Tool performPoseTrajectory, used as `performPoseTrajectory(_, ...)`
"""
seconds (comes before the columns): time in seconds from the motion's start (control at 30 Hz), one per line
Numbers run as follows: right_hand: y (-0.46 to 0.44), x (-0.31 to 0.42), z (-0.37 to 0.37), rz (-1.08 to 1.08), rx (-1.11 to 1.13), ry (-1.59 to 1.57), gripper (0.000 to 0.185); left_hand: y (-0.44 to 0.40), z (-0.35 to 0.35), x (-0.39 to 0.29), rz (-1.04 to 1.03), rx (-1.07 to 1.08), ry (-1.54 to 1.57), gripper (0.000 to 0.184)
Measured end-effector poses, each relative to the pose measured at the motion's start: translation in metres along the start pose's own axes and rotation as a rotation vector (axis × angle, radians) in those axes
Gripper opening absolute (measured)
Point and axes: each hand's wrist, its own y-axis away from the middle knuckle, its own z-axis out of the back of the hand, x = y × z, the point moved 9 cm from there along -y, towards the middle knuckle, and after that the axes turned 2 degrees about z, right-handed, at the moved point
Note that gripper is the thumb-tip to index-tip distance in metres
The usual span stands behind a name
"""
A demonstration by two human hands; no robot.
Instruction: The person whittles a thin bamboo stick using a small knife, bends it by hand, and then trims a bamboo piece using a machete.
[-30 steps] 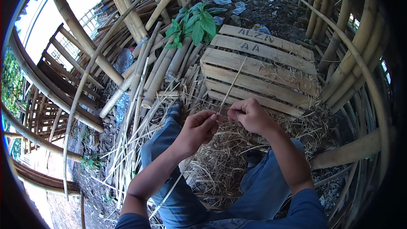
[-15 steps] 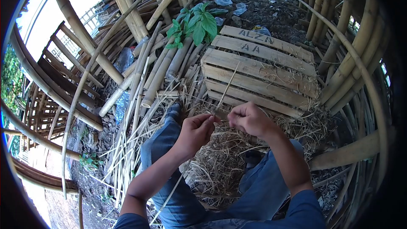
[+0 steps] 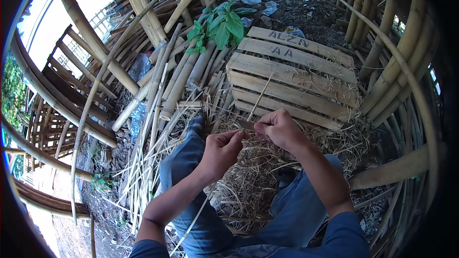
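Note:
My left hand [image 3: 223, 152] is closed in a pinch on a thin bamboo strip [image 3: 260, 96]. The strip's far end slants up in front of the wooden slats, and its lower part [image 3: 196, 214] passes below my left wrist toward my lap. Closed around a small knife, my right hand [image 3: 281, 130] is just right of the left one. The short dark knife blade [image 3: 246, 124] points left and lies at the strip, close to my left fingertips. My right fingers cover the knife's handle.
A slatted wooden crate [image 3: 294, 79] lies ahead, with curly bamboo shavings [image 3: 248, 177] between my legs. Split strips [image 3: 143, 172] and cut bamboo poles [image 3: 172, 98] are piled at left, near a leafy plant [image 3: 222, 26]. Upright bamboo poles [image 3: 382, 28] stand at right.
My right hand and the knife have shifted slightly up and left, showing more of the blade. The strip's upper end has tilted a little to the right. The left hand stays nearly in place.

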Motion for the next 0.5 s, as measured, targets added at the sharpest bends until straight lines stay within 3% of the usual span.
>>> performPoseTrajectory(0.1,-0.002,-0.001,0.003,0.023,-0.024,0.025,0.022,0.001,0.000,-0.002,-0.024,0.022,0.000,0.026)
performPoseTrajectory(0.17,-0.007,-0.014,0.004,-0.046,0.009,-0.179,0.021,0.001,0.000,-0.004,-0.042,0.007,-0.054,0.026)
performPoseTrajectory(0.23,-0.014,-0.023,0.084,-0.016,-0.479,-0.111,0.021,0.013,0.006,0.005,-0.036,0.023,-0.057,0.027)
performPoseTrajectory(0.33,-0.008,-0.008,0.131,0.090,-0.364,-0.241,0.023,0.018,0.016,0.012,-0.016,0.041,-0.024,0.027)
performPoseTrajectory(0.43,0.002,-0.011,0.086,0.143,-0.273,-0.407,0.028,0.017,0.019,0.013,0.008,-0.002,0.034,0.027)
performPoseTrajectory(0.5,0.001,0.003,0.043,0.187,-0.026,-0.273,0.033,0.014,0.017,0.009,-0.017,0.002,0.077,0.028)
